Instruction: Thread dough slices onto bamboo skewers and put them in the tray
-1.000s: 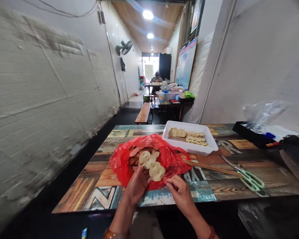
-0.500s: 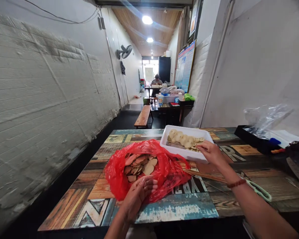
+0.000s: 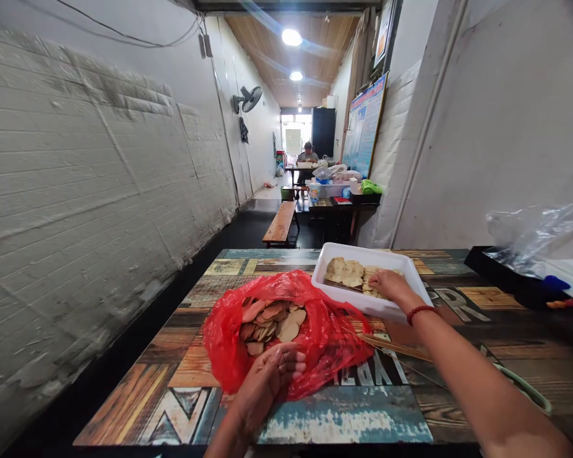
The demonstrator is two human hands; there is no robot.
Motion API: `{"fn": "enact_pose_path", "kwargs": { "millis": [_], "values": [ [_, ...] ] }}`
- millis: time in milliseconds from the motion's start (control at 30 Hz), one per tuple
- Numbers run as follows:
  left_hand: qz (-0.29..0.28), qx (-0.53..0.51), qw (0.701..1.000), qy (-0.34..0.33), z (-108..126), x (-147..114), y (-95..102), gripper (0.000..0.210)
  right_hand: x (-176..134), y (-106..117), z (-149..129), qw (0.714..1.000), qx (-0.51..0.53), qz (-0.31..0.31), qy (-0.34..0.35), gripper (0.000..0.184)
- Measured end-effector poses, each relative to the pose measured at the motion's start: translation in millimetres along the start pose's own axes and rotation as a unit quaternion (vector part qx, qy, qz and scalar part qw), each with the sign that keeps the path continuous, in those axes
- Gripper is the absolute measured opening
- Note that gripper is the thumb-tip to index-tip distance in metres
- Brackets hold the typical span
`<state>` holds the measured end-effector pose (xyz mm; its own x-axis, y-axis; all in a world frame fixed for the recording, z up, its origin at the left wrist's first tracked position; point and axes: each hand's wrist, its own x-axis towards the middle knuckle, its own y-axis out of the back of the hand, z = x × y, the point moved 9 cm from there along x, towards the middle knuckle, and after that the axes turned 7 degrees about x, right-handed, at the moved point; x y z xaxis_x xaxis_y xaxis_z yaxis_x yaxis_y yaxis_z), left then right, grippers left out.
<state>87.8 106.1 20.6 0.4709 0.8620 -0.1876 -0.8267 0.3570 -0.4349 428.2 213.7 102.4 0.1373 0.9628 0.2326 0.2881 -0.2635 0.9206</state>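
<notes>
Seemingly placing skewered slices (image 3: 344, 272) in tray (image 3: 416, 278).
Curling right hand (image 3: 389, 285) above them, unclear whether gripping; holding left hand (image 3: 273, 376) half-open, empty; probably needing gentle release.

Right hand (image 3: 390, 285) over white tray (image 3: 353, 298)

Right hand (image 3: 392, 287) far forward, left hand (image 3: 268, 376) close in

The right forearm (image 3: 472, 366) slants inward to its hand, which is back-up, with bent fingers drawn together at the tips. Nearer the body and to its left, the other hand is half cupped, fingers loosely curled toward the right hand's side. The left forearm (image 3: 236, 423) shows shorter behind it.
</notes>
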Motion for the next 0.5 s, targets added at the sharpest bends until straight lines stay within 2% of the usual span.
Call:
{"fn": "enact_pose_path", "kwargs": {
  "millis": [167, 500],
  "values": [
    [-0.004, 0.000, 1.000, -0.003, 1, 0, -1.2, 0.034, 1, -12, 2, 0.997, 0.017, -0.069, -0.018, 0.028],
    [0.006, 0.002, 1.000, 0.000, 2, -1, -1.1, 0.038, 6, -19, 6, 0.996, -0.004, -0.085, -0.028, 0.030]
  ]
}}
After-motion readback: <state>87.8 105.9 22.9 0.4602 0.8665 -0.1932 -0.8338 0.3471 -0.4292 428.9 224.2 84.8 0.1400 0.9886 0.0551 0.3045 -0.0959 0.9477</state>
